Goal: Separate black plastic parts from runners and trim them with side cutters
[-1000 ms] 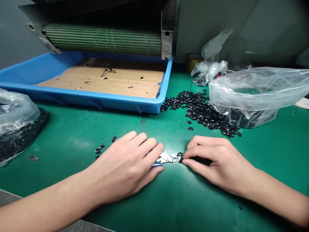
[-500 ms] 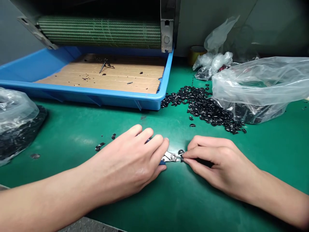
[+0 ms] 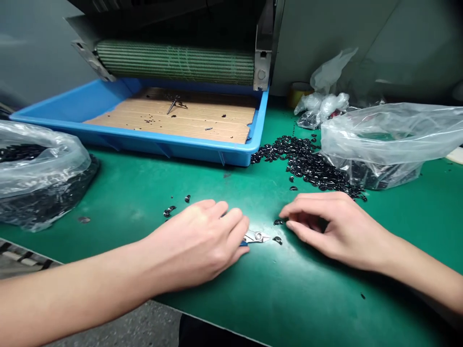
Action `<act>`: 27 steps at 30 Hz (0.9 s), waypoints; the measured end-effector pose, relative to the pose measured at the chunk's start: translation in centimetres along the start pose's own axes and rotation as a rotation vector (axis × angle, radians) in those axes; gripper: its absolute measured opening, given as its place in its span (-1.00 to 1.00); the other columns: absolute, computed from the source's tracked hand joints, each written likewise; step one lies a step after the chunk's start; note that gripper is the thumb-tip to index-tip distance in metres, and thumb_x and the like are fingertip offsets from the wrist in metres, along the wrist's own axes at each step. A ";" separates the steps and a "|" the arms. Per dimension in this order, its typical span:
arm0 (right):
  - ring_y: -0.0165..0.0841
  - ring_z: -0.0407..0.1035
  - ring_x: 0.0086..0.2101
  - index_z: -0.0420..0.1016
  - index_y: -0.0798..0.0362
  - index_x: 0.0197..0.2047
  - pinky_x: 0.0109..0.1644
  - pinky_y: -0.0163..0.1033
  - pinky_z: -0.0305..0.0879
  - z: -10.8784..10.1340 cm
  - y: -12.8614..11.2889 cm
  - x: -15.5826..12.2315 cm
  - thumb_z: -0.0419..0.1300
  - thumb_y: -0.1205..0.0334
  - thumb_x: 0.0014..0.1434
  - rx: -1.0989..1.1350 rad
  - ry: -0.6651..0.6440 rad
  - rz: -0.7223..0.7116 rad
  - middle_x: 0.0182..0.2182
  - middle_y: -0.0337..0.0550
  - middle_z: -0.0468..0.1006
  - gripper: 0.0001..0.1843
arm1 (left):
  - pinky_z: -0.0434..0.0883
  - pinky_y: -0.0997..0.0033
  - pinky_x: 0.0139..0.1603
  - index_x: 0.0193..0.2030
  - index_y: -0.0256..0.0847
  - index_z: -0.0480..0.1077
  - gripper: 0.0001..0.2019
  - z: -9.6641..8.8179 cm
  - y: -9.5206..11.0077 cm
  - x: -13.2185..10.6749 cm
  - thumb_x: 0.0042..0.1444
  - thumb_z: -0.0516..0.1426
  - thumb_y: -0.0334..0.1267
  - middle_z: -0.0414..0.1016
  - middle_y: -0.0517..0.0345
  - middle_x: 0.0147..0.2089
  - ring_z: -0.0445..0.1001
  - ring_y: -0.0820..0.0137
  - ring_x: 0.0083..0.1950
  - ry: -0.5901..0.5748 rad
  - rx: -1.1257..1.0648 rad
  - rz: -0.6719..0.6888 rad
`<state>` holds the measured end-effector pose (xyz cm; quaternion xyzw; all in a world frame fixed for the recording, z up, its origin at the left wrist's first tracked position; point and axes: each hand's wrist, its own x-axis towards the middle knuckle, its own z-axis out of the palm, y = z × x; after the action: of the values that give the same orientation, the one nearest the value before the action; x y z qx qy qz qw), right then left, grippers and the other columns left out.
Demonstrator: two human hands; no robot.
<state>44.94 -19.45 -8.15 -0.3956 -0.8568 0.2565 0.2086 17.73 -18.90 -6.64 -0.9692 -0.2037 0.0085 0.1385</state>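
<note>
My left hand is wrapped round a pair of blue-handled nippers, whose pointed metal jaws look closed and face right. Just past the tips lies a small shiny black crescent-shaped piece on the green tabletop. A second black piece sits beside the fingertips of my right hand. Thumb and forefinger of that hand are apart, with nothing visible between them. Several more black pieces lie to the left, beyond my left wrist.
A blue tray lined with cardboard stands under a green ridged roller. A heap of black pieces spreads from the tray's corner to an open plastic bag. Another bag of black pieces stands left, near the table's front edge.
My right fingers have let go of the small black piece at the nippers' jaws and spread apart. Two black pieces now lie loose there. The view has shifted slightly left.
</note>
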 end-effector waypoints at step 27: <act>-0.39 0.43 -0.35 0.60 0.08 -0.18 -0.25 -0.30 0.36 1.3 0.6 -0.3 0.12 0.31 0.35 -0.097 0.054 -0.119 -0.31 -0.09 0.55 -0.80 | 0.21 0.18 -0.28 0.01 -0.28 0.44 -0.61 0.7 0.6 1.1 0.36 -0.06 -0.06 0.36 0.05 -0.25 0.31 0.23 -0.27 -0.012 -0.031 -0.191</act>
<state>44.67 -19.73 -9.59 -0.3605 -0.8844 0.1909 0.2269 18.89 -18.84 -7.41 -0.9472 -0.2962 -0.0021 0.1225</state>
